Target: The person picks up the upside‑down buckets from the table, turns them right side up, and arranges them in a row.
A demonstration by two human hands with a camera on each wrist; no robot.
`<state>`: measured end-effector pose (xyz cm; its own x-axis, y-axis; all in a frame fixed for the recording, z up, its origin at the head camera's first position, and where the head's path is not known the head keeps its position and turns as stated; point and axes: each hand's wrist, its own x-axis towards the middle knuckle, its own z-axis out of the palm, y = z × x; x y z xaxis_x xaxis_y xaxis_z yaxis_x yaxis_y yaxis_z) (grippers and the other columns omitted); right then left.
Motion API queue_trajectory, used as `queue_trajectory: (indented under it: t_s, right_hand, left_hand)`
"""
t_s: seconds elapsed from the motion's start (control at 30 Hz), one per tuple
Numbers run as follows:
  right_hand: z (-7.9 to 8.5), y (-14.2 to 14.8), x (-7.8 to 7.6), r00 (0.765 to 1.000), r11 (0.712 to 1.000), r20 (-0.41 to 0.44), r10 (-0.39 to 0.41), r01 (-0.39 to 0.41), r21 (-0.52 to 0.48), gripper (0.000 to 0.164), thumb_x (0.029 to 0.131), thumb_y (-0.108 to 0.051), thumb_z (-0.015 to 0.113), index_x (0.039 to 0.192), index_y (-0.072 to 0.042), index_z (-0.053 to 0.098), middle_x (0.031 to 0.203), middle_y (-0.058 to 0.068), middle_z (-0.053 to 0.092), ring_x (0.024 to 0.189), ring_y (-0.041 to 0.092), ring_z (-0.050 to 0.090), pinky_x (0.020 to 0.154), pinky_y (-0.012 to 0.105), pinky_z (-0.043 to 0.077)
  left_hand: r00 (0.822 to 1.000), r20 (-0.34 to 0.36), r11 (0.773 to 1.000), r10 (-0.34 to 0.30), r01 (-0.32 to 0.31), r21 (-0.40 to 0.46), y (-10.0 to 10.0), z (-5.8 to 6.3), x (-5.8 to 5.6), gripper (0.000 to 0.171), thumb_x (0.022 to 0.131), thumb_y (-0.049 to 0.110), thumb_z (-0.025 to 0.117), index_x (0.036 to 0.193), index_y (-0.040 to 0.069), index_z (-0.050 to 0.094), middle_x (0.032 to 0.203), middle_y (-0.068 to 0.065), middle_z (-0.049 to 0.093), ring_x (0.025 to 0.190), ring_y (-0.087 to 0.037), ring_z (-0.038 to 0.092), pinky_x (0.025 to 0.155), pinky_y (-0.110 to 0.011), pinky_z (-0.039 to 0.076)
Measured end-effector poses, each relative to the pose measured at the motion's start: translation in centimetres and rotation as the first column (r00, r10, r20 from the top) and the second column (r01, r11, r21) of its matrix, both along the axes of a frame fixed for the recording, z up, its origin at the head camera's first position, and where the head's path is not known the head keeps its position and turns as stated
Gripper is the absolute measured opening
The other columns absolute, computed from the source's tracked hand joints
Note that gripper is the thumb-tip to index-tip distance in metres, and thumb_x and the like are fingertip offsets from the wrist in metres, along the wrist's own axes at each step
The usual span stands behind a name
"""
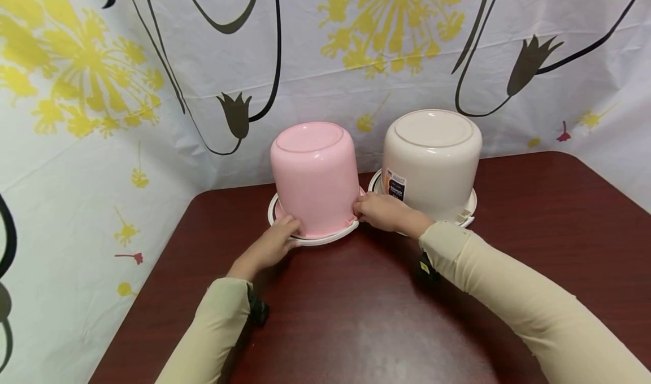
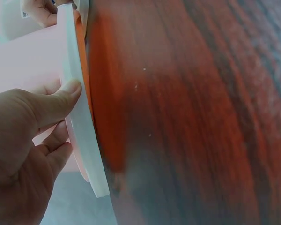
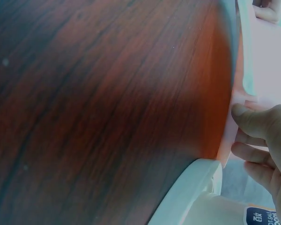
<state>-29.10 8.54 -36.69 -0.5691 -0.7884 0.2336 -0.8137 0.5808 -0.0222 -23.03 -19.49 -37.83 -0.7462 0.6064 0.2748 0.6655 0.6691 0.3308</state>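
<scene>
A pink bucket (image 1: 315, 175) stands upside down toward the back of the table, its base facing up. Around its rim lies a white handle (image 1: 325, 239). The left hand (image 1: 272, 240) grips the rim and handle at the front left; in the left wrist view its thumb (image 2: 70, 91) presses on the white band, fingers behind. On the other side, the right hand (image 1: 381, 210) pinches the pink rim (image 3: 228, 129) beside the handle's joint, between thumb and fingers. The rim is close over the tabletop.
A cream bucket (image 1: 437, 169) with a printed label (image 1: 395, 185) also stands upside down, just right of the right hand. Both buckets are on a dark red-brown wooden table (image 1: 356, 316). Behind and to the left hangs a white patterned cloth (image 1: 315, 50).
</scene>
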Motion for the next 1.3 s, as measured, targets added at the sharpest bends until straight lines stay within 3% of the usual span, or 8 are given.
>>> queue_trajectory:
  t_s: [0.47,0.8,1.3]
  right_hand:
    - [0.8,0.4,0.1,1.000,0.998,-0.005,0.023,-0.023,-0.055,0.011,0.078,-0.009,0.068,0.081,-0.015,0.059,0.081,-0.002,0.058,0.080,0.021,0.055,0.071,0.034,0.046]
    - [2.0,0.7,0.7,1.000,0.996,-0.022,-0.021,0.019,-0.088,0.009,0.082,-0.011,0.066,0.083,-0.015,0.058,0.084,-0.004,0.057,0.081,0.018,0.053,0.067,0.031,0.046]
    - [4.6,1.4,1.2,0.997,0.993,-0.071,-0.010,0.002,-0.115,0.011,0.083,-0.012,0.066,0.082,-0.013,0.055,0.079,-0.002,0.054,0.080,0.021,0.052,0.072,0.034,0.043]
  left_hand:
    - [0.997,-0.072,1.000,-0.014,0.014,-0.012,-0.1,1.4,0.4,0.021,0.076,0.000,0.069,0.087,0.004,0.052,0.090,-0.006,0.049,0.087,-0.022,0.047,0.079,-0.035,0.041]
    - [0.993,-0.107,0.999,-0.041,0.040,-0.007,-0.2,2.7,0.5,0.025,0.075,0.000,0.071,0.087,0.005,0.050,0.088,-0.005,0.047,0.087,-0.021,0.046,0.077,-0.035,0.041]
    - [0.998,-0.028,0.999,-0.049,0.050,0.010,0.0,5.9,0.9,0.023,0.080,0.004,0.068,0.091,0.006,0.049,0.092,-0.005,0.048,0.092,-0.024,0.043,0.081,-0.037,0.038]
